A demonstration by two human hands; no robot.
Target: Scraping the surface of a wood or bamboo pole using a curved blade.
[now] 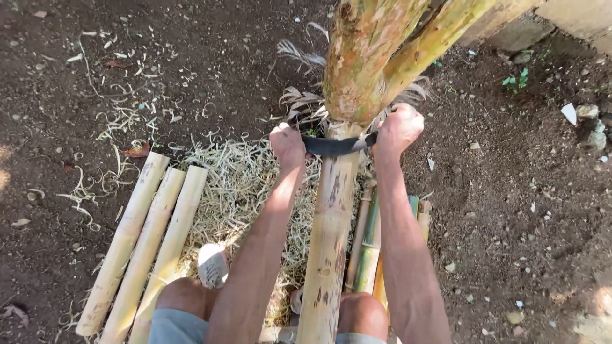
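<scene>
A long bamboo pole point(328, 236) runs from between my knees up to the fork of a tree trunk point(363, 57). Across its upper end lies a dark curved blade point(336, 146), set crosswise on the pole. My left hand point(287, 143) grips the blade's left end and my right hand point(398, 127) grips its right end, both fists closed. Both arms stretch forward on either side of the pole.
Three peeled pale bamboo lengths point(150, 245) lie side by side on the left. Several thinner green and yellow bamboo pieces point(370, 245) lie right of the pole. A heap of pale shavings point(239, 185) covers the soil in the middle. Small stones point(586, 111) dot the dirt at right.
</scene>
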